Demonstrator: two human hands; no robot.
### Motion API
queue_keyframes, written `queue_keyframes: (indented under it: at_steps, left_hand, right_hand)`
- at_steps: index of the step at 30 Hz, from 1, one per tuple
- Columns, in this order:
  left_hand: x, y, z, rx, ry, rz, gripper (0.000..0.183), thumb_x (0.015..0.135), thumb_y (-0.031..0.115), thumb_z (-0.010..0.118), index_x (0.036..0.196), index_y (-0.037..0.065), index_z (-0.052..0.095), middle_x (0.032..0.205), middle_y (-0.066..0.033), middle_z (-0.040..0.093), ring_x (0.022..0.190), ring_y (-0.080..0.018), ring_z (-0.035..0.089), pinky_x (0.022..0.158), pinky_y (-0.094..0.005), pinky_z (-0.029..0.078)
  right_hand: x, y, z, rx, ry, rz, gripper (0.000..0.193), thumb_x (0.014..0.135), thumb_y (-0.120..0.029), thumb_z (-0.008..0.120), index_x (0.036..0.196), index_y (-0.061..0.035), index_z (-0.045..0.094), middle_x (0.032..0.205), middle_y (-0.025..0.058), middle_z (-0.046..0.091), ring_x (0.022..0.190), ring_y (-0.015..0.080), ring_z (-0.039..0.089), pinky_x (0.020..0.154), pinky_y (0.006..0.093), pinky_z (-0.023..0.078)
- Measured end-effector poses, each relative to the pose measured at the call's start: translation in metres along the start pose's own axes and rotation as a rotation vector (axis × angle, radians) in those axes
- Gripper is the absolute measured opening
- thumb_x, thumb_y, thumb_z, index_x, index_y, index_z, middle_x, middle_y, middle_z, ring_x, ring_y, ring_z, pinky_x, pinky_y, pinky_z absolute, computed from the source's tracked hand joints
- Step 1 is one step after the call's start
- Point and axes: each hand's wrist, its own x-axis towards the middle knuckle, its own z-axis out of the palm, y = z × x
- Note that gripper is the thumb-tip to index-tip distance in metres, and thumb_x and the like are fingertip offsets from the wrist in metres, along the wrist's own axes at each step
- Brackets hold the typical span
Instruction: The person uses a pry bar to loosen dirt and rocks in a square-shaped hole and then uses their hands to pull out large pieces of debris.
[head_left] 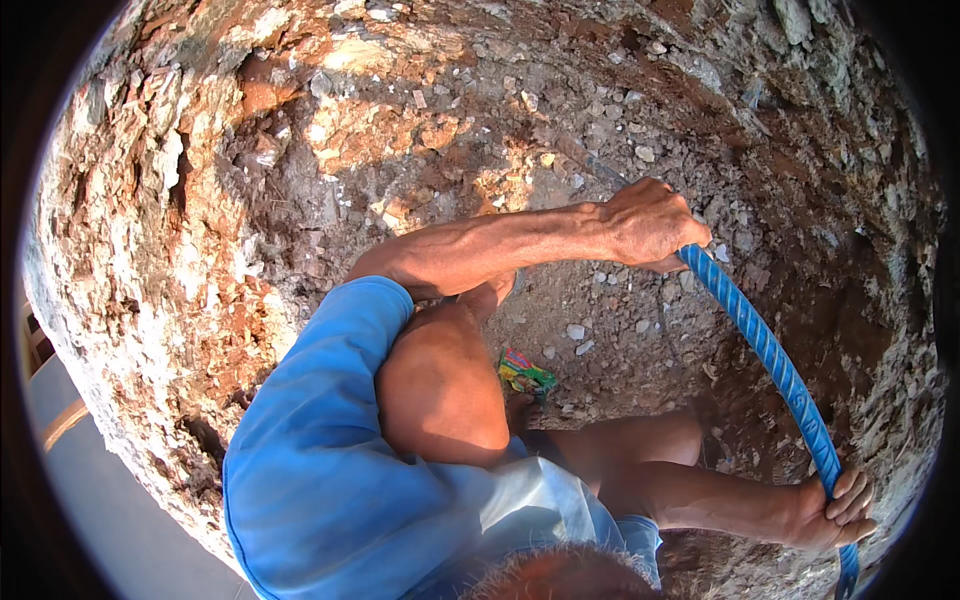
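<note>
A long blue bar point(765, 335) with spiral ribs runs down my right side, its outline bowed in this view. My left hand point(655, 225), with the arm stretched across to the right, is wrapped round its upper part. Lower down, near the right rim, my right hand point(838, 510) grips the same bar, and a short length sticks out below the fingers. Beyond my left hand a thin dark metal end point(605, 172) points up and left toward the rubble; whether its tip touches the ground cannot be made out. Both hands are closed.
Broken earth and loose stones point(580, 335) cover the ground between rough reddish-brown earth walls point(170, 200). A crumpled red, yellow and green packet point(527, 372) lies by my bent leg. At lower left, past the wall's edge, are a grey surface point(120, 510) and a brown strip point(65, 422).
</note>
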Motion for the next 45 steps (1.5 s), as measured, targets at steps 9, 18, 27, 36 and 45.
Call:
queue_keyframes:
  at_steps: [9,18,27,36,45]
  left_hand:
    - [-0.036,-0.047,0.012,0.175,-0.008,-0.232,0.012,0.076,0.019,0.077,0.087,0.016,0.074,0.063,-0.0031,0.068,0.055,-0.0211,0.066,0.053,-0.0384,0.052]
    - [-0.064,-0.081,-0.014,0.23,0.213,-0.214,0.013,0.073,0.015,0.079,0.083,0.013,0.071,0.066,-0.0029,0.067,0.058,-0.0179,0.065,0.049,-0.0387,0.049]
    - [-0.202,-0.027,-0.01,0.237,-0.068,-0.56,0.021,0.074,0.023,0.078,0.084,0.008,0.068,0.063,-0.0066,0.065,0.054,-0.0218,0.065,0.046,-0.0379,0.049]
    - [-0.057,-0.092,-0.039,0.392,0.342,-0.147,0.019,0.072,0.017,0.077,0.071,0.01,0.06,0.061,-0.005,0.058,0.056,-0.0248,0.059,0.05,-0.0442,0.045]
    - [-0.161,-0.077,0.016,0.316,0.0,-0.478,0.018,0.075,0.024,0.077,0.07,0.012,0.065,0.058,-0.004,0.06,0.053,-0.023,0.063,0.047,-0.0423,0.047]
  right_hand:
    - [0.004,0.08,-0.034,-0.001,0.017,0.168,0.052,0.103,-0.029,0.049,0.056,-0.0189,0.029,0.047,-0.0036,0.029,0.042,0.0082,0.028,0.048,0.0282,0.033]
    - [-0.01,0.132,0.014,0.01,-0.079,0.231,0.052,0.098,-0.027,0.053,0.052,-0.0203,0.028,0.045,-0.0038,0.024,0.041,0.0112,0.029,0.05,0.0349,0.035]
    - [-0.063,0.172,0.008,0.142,-0.037,0.572,0.05,0.101,-0.024,0.052,0.057,-0.0195,0.029,0.048,-0.0029,0.028,0.042,0.0096,0.028,0.049,0.0303,0.033]
    - [-0.024,0.136,-0.004,0.1,0.052,0.324,0.043,0.09,-0.023,0.06,0.055,-0.0176,0.035,0.053,-0.0013,0.031,0.052,0.0137,0.037,0.064,0.0343,0.039]
    - [-0.082,0.18,-0.086,-0.007,0.481,0.527,0.047,0.092,-0.022,0.06,0.057,-0.0194,0.028,0.052,-0.0027,0.026,0.048,0.0121,0.03,0.054,0.0346,0.036]
